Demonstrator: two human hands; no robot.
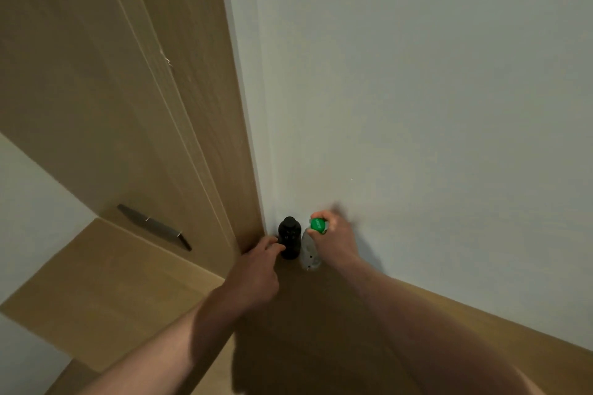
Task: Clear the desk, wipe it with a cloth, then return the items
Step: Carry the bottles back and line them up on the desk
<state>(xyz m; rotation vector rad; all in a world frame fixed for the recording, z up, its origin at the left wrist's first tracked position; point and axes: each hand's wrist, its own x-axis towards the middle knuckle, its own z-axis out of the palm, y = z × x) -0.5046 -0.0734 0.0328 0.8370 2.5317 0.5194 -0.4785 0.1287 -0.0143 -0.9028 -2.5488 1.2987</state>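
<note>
Only two things stood on the desk (353, 346) — a black bottle (290, 239) and a clear bottle (310, 250) with a green cap (317, 225) — both upright, touching or nearly so, tucked into the far corner where the white wall (417, 90) met the wooden cabinet side (205, 138). Whether they were being lifted away or set back could not be told from the view; with so much bare wood around them, my guess was an end of the job, either the last of the clearing or the first of the returning. No cloth showed anywhere.

The left hand (256, 269) reached to the black bottle's lower body, fingers curled against its near side, seemingly gripping it. The right hand (337, 237) was closed around the clear bottle's neck just under the cap — fingers wrapped, a little blurred. Both forearms stretched out across the desk. Off to the left, a cabinet door carried a dark handle (154, 227).
</note>
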